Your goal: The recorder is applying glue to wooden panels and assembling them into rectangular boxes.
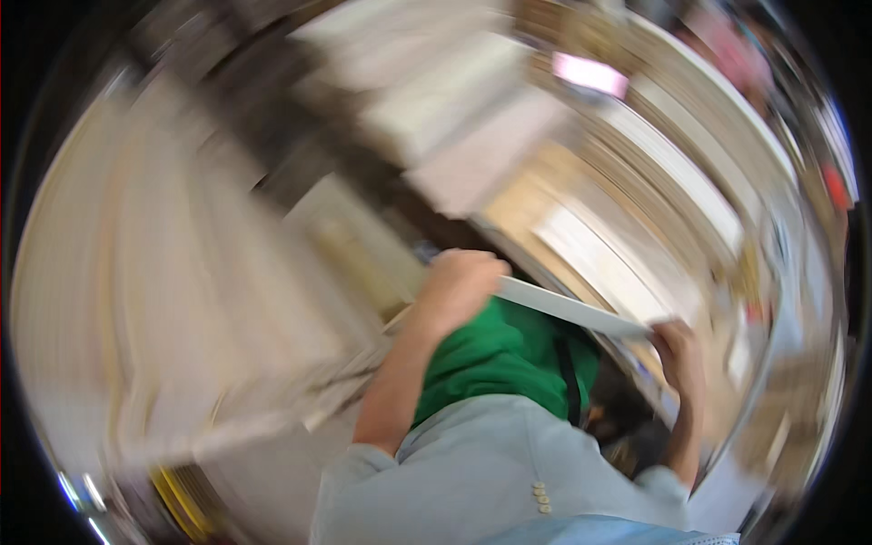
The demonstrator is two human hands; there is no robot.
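A long, narrow white strip (pixel 577 311) spans the space in front of my body, sloping down toward the right. My left hand (pixel 463 277) is closed around its left end, fingers curled over. At the other end, my right hand (pixel 674 350) pinches the strip between thumb and fingers. Below it shows green cloth (pixel 509 350) at my waist, with a dark strap across it. Motion blur hides the strip's exact material and whether its ends reach past my hands.
Tall stacks of pale sheets or boards (pixel 163 291) fill the left side. More pale stacks (pixel 445 100) stand ahead. To the right lies a work surface with long white pieces (pixel 599 259) and a bright pinkish rectangle (pixel 590 74). A person in pink (pixel 731 54) is at the far right.
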